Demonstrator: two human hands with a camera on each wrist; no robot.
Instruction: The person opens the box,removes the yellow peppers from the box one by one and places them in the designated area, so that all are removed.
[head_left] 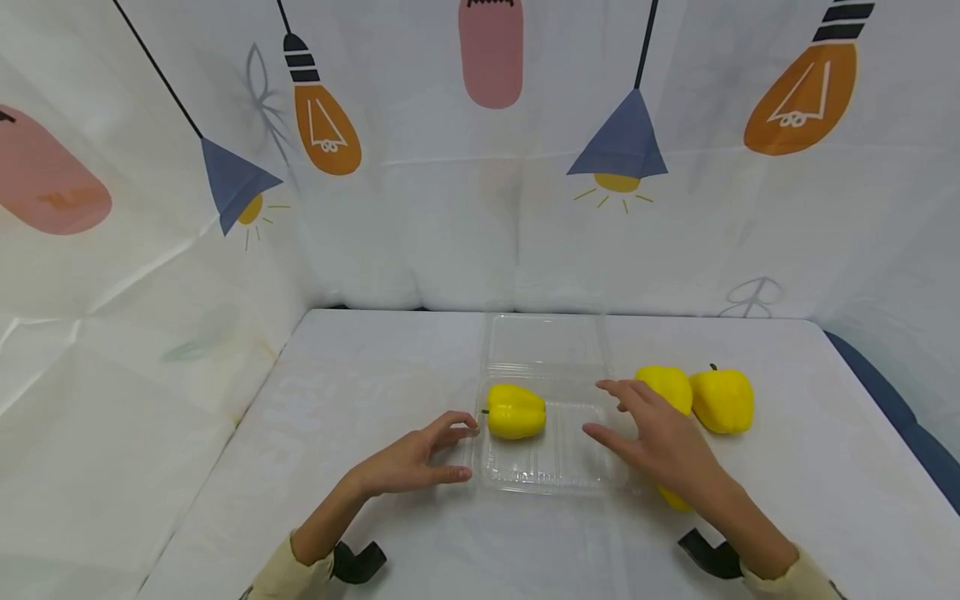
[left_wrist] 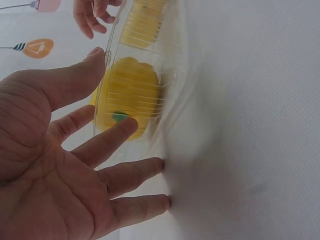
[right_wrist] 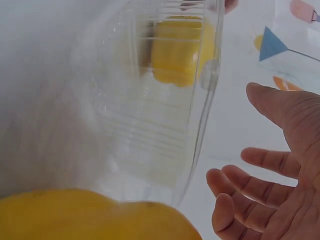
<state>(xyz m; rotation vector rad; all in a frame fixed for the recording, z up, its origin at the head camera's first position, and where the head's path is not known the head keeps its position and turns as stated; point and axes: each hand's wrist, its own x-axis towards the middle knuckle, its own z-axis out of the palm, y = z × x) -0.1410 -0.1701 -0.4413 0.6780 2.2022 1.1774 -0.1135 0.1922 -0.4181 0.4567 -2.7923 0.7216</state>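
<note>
A yellow bell pepper (head_left: 516,412) lies on its side in the left part of a clear plastic clamshell container (head_left: 570,446), its stem pointing left. The container's lid (head_left: 546,342) is folded back toward the wall. At the left rim my left hand (head_left: 416,457) holds nothing, thumb and fingers spread apart; in the left wrist view its fingertips are close to the container's side, and contact is unclear. My right hand (head_left: 667,437) hovers by the right side with thumb and fingers apart, nothing between them. In the right wrist view a gap separates the right hand (right_wrist: 280,195) from the container wall (right_wrist: 195,135).
Right of the container sit more yellow peppers: one at the far right (head_left: 722,402), one beside it (head_left: 666,383) partly behind my right hand, and one (head_left: 675,498) mostly hidden under that hand. A white cloth covers the table (head_left: 360,367); a printed curtain (head_left: 450,233) hangs behind it.
</note>
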